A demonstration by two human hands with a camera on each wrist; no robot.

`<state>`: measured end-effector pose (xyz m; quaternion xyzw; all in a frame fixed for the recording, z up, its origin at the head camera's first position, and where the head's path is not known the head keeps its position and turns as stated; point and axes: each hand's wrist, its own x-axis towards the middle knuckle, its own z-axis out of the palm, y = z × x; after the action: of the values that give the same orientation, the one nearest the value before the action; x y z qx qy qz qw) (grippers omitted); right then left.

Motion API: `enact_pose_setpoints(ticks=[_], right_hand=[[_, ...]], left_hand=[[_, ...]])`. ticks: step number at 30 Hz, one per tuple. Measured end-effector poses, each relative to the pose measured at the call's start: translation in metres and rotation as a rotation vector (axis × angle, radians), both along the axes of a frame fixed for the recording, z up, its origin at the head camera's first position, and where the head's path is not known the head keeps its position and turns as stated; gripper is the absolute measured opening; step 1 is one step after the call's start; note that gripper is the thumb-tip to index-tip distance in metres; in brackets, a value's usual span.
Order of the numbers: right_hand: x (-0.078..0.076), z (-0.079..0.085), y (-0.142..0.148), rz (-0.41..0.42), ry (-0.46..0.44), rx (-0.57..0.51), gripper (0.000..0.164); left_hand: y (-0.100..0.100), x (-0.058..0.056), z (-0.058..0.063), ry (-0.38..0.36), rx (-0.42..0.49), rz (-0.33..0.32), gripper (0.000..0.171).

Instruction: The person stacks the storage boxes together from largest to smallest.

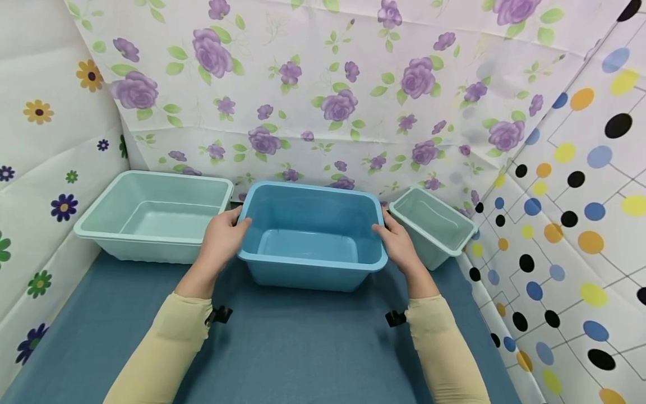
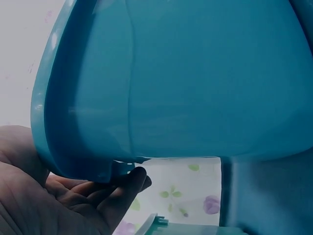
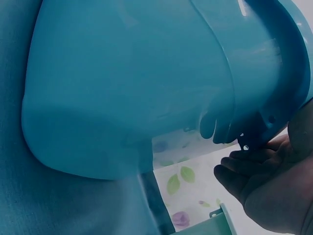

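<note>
A blue rectangular plastic basin (image 1: 308, 276) stands in the middle of the head view, its inside bare. At its left end my left hand (image 1: 222, 238) grips the rim, thumb over the top edge. My right hand (image 1: 400, 241) holds the opposite end the same way. In the left wrist view the fingers (image 2: 122, 196) curl beneath the rim's overhang, beside the basin's outer wall. The right wrist view shows the other hand's fingers (image 3: 239, 171) under the rim too, close to small holes in the plastic.
A pale green basin (image 1: 151, 240) sits to the left, near my left hand. On the right is a smaller, narrow green bin (image 1: 429, 247), turned at an angle. Blue cloth (image 1: 303, 348) covers the table, with a flowered sheet (image 1: 313, 151) behind and a dotted sheet (image 1: 560, 252) at right.
</note>
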<state>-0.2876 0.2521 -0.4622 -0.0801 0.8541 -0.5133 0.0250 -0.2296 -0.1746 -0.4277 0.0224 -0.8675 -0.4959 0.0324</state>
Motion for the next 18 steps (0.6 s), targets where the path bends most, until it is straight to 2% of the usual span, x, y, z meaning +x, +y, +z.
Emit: enact_pose_setpoints(ticks=[8,18], right_hand=[[0.005,-0.003,-0.001,-0.001,0.032,-0.001,0.070],[0.009,-0.007,0.002,0.002,0.007,-0.008,0.070]], left_hand=[[0.000,0.004,0.000,0.007,-0.044,0.013,0.060],[0.002,0.014,0.002,0.008,-0.095,0.015,0.059]])
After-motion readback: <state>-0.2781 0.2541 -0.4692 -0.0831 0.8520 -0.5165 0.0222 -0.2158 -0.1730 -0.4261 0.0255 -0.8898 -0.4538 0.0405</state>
